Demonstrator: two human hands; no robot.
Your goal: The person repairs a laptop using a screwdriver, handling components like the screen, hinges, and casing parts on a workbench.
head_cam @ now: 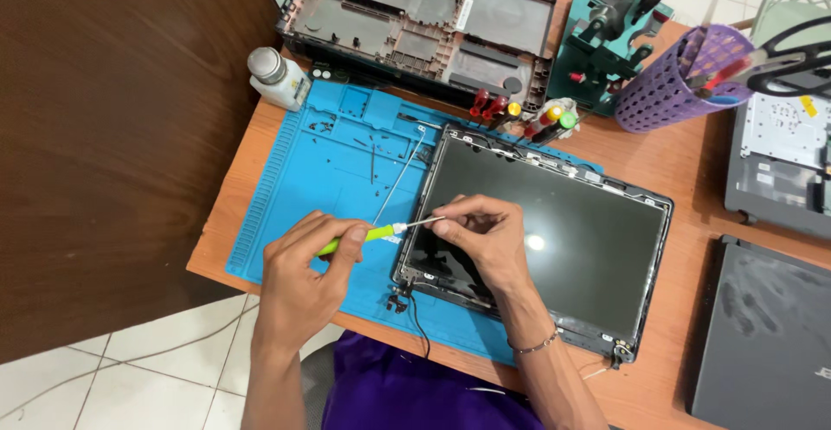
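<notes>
A laptop screen panel [554, 222] lies in its black lid frame on a blue work mat [346, 162]. My left hand [303, 270] grips the green handle of a small screwdriver [372, 234], which lies nearly flat and points right. Its metal shaft reaches the panel's left edge. My right hand [485, 235] rests on the dark screen, fingertips pinched at the screwdriver's tip. A thin bracelet circles my right wrist. A black cable [415, 317] trails from the lid's near left hinge.
A laptop bottom case [424, 23] lies at the back. A white bottle [277, 77], several screwdrivers [519, 117], a green stand [615, 41] and a purple tool basket [671, 80] stand around it. Small screws dot the mat. More laptop parts [770, 335] lie right.
</notes>
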